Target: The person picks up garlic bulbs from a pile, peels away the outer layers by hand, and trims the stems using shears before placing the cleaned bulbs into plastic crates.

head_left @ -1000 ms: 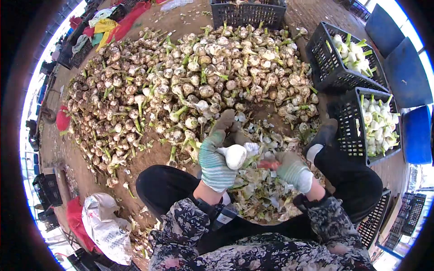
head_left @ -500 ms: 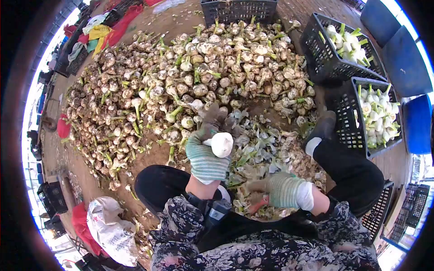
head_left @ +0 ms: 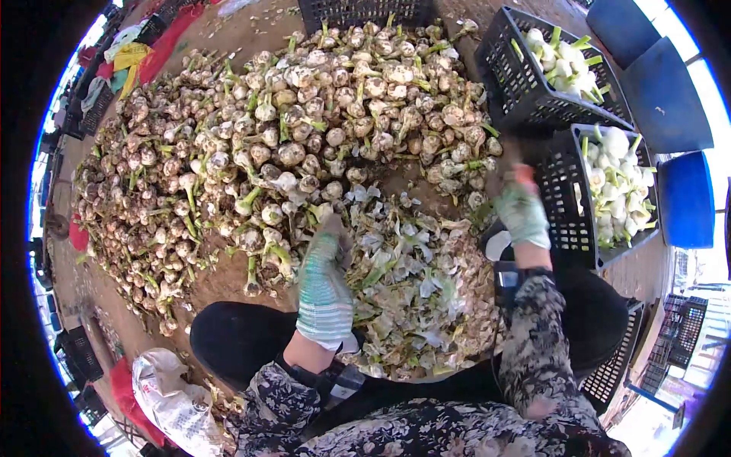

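Note:
My left hand (head_left: 324, 266), in a green-and-white striped glove with dirty fingers, reaches to the near edge of a heap of garlic (head_left: 304, 114). Its fingers are closed at a garlic bulb (head_left: 324, 210); the grip is partly hidden. My right hand (head_left: 521, 212), gloved alike and blurred by motion, is beside a black crate (head_left: 560, 202) of peeled white garlic (head_left: 620, 186). A red-orange thing (head_left: 524, 174) shows at its fingers, too smeared to name. Loose garlic skins (head_left: 411, 282) cover the ground between my legs.
Another black crate (head_left: 533, 95) of cleaned garlic stands farther back on the right, near a blue barrel (head_left: 685, 202). A black crate (head_left: 365, 14) sits behind the heap. At lower left lies a white sack (head_left: 175, 404).
My right hand has swung from between my knees up and right to the crate. My left hand no longer has the clean white bulb and is at the heap's edge. The view has shifted.

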Demonstrator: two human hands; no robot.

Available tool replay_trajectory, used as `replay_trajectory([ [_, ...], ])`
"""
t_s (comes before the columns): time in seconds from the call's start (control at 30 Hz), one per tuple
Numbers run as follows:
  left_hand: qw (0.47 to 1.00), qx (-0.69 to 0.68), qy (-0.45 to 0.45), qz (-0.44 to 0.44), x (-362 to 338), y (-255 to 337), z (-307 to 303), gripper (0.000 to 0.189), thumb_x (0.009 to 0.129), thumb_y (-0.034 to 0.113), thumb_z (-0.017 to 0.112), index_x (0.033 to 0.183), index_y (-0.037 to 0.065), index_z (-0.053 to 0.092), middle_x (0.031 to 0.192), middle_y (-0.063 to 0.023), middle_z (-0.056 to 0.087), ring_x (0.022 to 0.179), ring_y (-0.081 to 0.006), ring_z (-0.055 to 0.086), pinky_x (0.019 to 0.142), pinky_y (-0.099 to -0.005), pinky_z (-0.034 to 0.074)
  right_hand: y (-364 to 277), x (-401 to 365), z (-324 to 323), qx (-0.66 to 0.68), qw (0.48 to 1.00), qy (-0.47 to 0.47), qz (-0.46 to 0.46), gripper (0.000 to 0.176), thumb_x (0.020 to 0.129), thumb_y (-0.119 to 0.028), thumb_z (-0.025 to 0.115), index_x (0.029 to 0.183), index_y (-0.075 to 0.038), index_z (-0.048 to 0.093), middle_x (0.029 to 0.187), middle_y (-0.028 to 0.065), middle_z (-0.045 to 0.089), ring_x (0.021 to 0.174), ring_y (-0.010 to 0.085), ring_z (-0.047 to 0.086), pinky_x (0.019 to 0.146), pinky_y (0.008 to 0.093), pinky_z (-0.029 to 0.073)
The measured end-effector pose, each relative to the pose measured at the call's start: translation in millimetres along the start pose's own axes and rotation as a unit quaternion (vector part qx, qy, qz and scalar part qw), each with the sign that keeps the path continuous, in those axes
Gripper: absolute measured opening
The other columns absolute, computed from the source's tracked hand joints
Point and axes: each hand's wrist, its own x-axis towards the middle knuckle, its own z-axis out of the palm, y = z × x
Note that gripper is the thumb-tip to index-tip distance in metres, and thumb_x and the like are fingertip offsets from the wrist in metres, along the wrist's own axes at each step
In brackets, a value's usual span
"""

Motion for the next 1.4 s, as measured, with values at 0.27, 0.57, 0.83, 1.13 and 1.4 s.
replay_trajectory([
  [0.27,0.993,0.112,-0.005,-0.039,12,-17,2,0.039,0.079,0.024,0.057,0.111,0.001,0.054,0.096,-0.0034,0.058,0.084,-0.0133,0.054,0.077,-0.0264,0.041,102,99,-128,-0.540,0.748,0.314,0.223,0.038,0.078,-0.017,0.061,0.112,-0.009,0.048,0.103,0.0049,0.056,0.092,0.0211,0.052,0.079,0.0362,0.044],
  [0.57,0.995,0.077,-0.025,-0.063,27,-20,1,0.043,0.084,0.020,0.056,0.120,0.000,0.045,0.107,-0.0071,0.055,0.096,-0.0108,0.051,0.083,-0.0235,0.042,89,-45,128,-0.566,0.805,-0.175,-0.042,0.060,0.063,-0.016,0.076,0.114,0.000,0.048,0.105,0.0118,0.058,0.097,0.0213,0.055,0.083,0.0311,0.043],
  [0.83,0.995,-0.003,-0.094,-0.037,6,1,-21,0.035,0.085,0.015,0.054,0.116,0.000,0.047,0.096,-0.0029,0.056,0.083,-0.0101,0.054,0.077,-0.0243,0.045,74,-111,179,-0.176,0.967,-0.184,0.026,0.050,0.075,-0.011,0.062,0.120,-0.002,0.042,0.121,0.0137,0.048,0.094,0.0235,0.058,0.071,0.0313,0.050],
  [1.13,0.794,0.407,-0.163,0.420,-11,10,-15,0.061,0.069,0.012,0.070,0.122,-0.002,0.041,0.116,-0.0158,0.049,0.103,-0.0240,0.051,0.085,-0.0327,0.043,63,-122,162,-0.265,0.946,-0.181,0.048,0.054,0.083,-0.027,0.058,0.117,0.008,0.037,0.110,0.0196,0.051,0.101,0.0281,0.055,0.086,0.0300,0.043],
  [1.4,0.915,0.171,-0.245,0.269,-22,14,-13,0.069,0.070,0.023,0.072,0.124,-0.002,0.038,0.122,-0.0148,0.045,0.110,-0.0247,0.047,0.092,-0.0328,0.038,51,-126,150,-0.297,0.931,-0.205,0.047,0.063,0.077,-0.036,0.064,0.116,0.006,0.037,0.111,0.0167,0.052,0.103,0.0310,0.053,0.088,0.0371,0.044],
])
